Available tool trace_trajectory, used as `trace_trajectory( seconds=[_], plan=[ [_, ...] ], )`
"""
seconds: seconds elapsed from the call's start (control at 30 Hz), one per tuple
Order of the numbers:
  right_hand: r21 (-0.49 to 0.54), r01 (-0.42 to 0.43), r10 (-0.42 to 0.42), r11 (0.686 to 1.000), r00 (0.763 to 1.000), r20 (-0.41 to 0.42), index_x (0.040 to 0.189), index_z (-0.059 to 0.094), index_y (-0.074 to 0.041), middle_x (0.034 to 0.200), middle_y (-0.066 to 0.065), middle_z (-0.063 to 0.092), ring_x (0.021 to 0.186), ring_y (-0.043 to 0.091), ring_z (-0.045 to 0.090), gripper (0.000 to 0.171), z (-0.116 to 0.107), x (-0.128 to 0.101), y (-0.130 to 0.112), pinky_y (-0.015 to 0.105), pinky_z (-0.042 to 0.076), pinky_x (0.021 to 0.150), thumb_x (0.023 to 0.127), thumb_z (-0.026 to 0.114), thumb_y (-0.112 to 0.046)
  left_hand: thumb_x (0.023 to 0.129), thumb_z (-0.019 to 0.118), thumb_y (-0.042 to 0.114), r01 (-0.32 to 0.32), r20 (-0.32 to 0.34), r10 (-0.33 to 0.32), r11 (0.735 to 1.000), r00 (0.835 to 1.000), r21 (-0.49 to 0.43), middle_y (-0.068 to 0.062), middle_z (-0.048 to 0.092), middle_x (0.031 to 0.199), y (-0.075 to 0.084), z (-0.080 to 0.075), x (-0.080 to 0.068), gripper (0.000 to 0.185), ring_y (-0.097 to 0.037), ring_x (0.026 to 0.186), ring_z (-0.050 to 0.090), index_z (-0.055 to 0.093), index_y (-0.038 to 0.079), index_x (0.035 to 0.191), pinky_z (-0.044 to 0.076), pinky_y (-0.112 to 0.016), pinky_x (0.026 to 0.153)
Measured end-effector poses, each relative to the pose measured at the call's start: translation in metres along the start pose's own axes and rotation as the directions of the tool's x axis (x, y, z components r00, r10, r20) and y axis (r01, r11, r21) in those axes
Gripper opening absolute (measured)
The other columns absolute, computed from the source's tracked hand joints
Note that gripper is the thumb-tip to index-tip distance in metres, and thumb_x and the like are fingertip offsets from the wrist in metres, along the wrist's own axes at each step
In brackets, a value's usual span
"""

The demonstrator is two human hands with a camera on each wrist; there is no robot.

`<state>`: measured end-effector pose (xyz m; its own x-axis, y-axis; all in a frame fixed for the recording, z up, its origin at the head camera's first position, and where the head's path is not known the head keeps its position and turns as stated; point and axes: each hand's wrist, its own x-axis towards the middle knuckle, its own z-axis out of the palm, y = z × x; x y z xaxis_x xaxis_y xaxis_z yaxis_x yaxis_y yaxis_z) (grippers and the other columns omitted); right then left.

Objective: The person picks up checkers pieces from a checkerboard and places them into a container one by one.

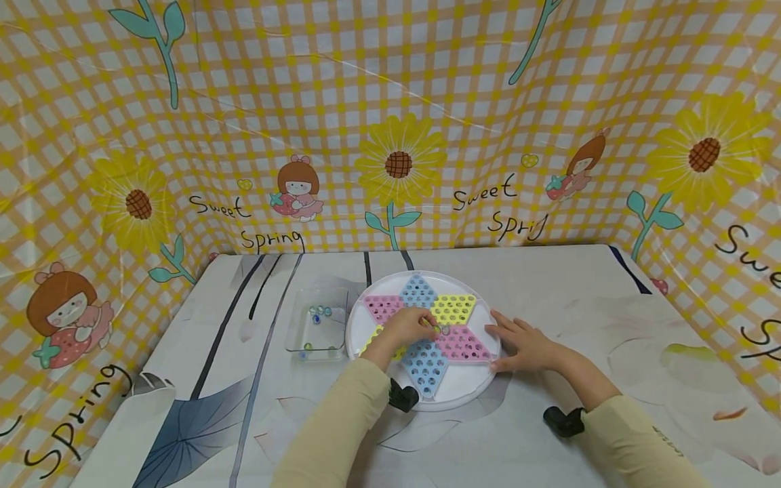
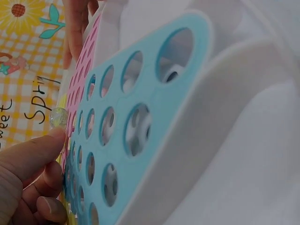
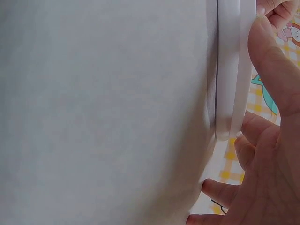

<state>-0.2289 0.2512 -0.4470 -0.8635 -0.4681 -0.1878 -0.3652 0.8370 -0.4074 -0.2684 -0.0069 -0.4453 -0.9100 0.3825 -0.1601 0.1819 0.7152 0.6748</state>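
Observation:
A round white Chinese checkers board [image 1: 464,390] with a blue, pink and yellow star of holes lies on the table. Over its middle, my left hand [image 1: 405,330] has curled fingers, and a small greenish marble [image 1: 436,329] shows at their tips. Beside it on the board is a clear marble [image 1: 445,331]. In the left wrist view a clear marble [image 2: 58,117] shows just past the thumb tip; the fingers' contact is partly hidden. My right hand [image 1: 526,346] rests at the board's right rim, fingers spread, thumb touching the edge [image 3: 234,70].
Left of the board stands a clear plastic box [image 1: 293,332] with several glass marbles [image 1: 316,318] in it. The white patterned table [image 1: 549,278] runs back to a checkered cloth [image 1: 342,88] hanging behind and at the sides.

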Motion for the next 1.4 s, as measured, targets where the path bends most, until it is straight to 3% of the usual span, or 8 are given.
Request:
trace_trajectory(
  seconds=[0.33,0.73,1.2,1.4],
  plan=[
    [-0.010,0.029,-0.029,1.000,0.999,-0.029,0.134,0.040,0.001,0.146,0.025,0.017,0.123,0.060,0.018,0.084,0.000,-0.001,-0.002,0.075,0.016,0.089,0.073,0.068,-0.051,0.079,0.071,0.028,-0.026,-0.048,0.027,1.000,0.998,0.017,0.007,0.056,0.075,0.002,-0.001,-0.004,0.014,-0.007,0.064,0.045,0.065,0.017,0.085,0.034,-0.020,0.058],
    [-0.001,0.015,-0.015,1.000,1.000,-0.014,0.135,0.039,0.000,0.147,0.025,0.015,0.124,0.060,0.016,0.085,0.000,0.000,0.000,0.075,0.015,0.089,0.074,0.067,-0.051,0.077,0.073,0.022,-0.062,-0.029,0.058,0.986,0.998,-0.158,0.005,0.052,0.069,-0.006,-0.003,-0.006,0.018,-0.007,0.061,0.044,0.065,0.012,0.090,0.036,-0.018,0.055],
    [-0.004,0.015,-0.015,1.000,1.000,-0.010,0.135,0.038,0.001,0.147,0.025,0.015,0.124,0.061,0.015,0.085,-0.001,0.000,-0.002,0.075,0.015,0.090,0.075,0.067,-0.050,0.079,0.071,0.018,-0.100,-0.064,0.087,0.968,0.994,-0.230,0.002,0.051,0.072,-0.018,-0.018,-0.020,0.018,-0.009,0.062,0.043,0.065,0.010,0.094,0.036,-0.020,0.054],
    [-0.008,0.027,-0.027,1.000,0.999,-0.021,0.135,0.039,0.001,0.146,0.025,0.016,0.123,0.061,0.017,0.084,0.000,-0.001,-0.002,0.075,0.016,0.089,0.074,0.068,-0.050,0.079,0.071,0.019,-0.112,-0.084,0.097,0.974,0.992,-0.195,0.003,0.051,0.073,-0.020,-0.025,-0.026,0.018,-0.009,0.065,0.043,0.065,0.010,0.094,0.036,-0.020,0.056]
  ],
)
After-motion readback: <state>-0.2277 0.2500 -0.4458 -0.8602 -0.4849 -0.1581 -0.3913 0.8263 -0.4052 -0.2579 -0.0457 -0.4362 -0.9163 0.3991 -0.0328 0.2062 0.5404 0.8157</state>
